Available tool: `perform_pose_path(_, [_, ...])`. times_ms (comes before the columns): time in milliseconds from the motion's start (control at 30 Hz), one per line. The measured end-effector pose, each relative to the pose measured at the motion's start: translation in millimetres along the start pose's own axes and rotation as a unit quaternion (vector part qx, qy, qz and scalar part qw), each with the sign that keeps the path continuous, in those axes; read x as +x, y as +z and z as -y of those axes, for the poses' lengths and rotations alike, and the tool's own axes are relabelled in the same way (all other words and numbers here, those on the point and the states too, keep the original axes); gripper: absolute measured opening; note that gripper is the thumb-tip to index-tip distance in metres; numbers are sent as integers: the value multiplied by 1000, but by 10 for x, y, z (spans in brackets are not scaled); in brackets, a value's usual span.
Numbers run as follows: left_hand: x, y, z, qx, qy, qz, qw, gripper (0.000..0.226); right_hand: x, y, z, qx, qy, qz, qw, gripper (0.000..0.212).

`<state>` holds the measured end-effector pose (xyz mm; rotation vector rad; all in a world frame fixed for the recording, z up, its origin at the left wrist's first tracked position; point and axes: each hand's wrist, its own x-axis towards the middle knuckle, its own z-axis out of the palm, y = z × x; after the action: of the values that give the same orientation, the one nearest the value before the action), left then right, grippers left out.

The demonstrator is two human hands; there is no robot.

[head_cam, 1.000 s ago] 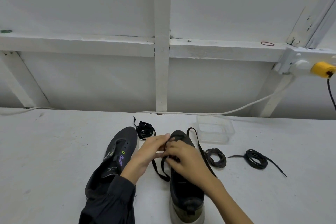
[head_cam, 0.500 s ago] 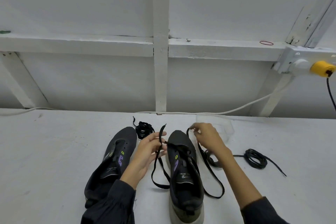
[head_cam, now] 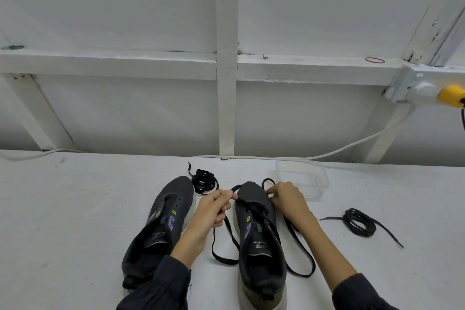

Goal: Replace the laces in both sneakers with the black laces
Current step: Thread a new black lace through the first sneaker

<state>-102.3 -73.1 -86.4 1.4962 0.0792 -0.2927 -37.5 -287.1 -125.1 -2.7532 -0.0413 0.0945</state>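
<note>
Pinching both ends of a flat black lace at the toe of the right dark grey sneaker.
The left hand grips one end between thumb and curled fingers, and the right hand pinches the other. The lace's loops trail on the white table either side of the shoe. The left dark grey sneaker lies just beside.

Bg: white-painted wall w/ timber framing, all white. Horiz. rail ran across, crossed by a vert. post at centre; diag. braces at L and R. White worktop below, scuffed in places. Socket box at R end of rail w/ yellow plug; white cable sagged from there down to the wall's foot. Red rubber band lay on the rail. Light even, soft.
</note>
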Motion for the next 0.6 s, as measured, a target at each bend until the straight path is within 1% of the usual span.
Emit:
perform_pose_path(167, [-27, 19, 30, -5, -18, -9, 1000, 23, -54, 31, -68, -53, -10, -14, 998, 33])
perform_pose_path(300, [-41, 7, 51, -5, -31, -20, 999, 27, -60, 41, -110, -66, -12, -21, 998, 26])
perform_pose_path(367, [-52, 10, 54, -5, -34, -20, 999, 27, -65, 50, -105, -67, -16, -21, 997, 34])
perform_pose_path(467, [-62, 22, 59, -7, -38, -18, 999, 27, -76, 51, -89, -62, -40, 16, 997, 53])
perform_pose_path(533, [-64, 25, 71, -5, -43, -13, 999, 27, -68, 48, -78, -73, -49, 25, 996, 55])
perform_pose_path(600, [-67, 27, 90, -2, -45, -8, 999, 27, -58, 54, -79, -74, -48, 16, 996, 50])
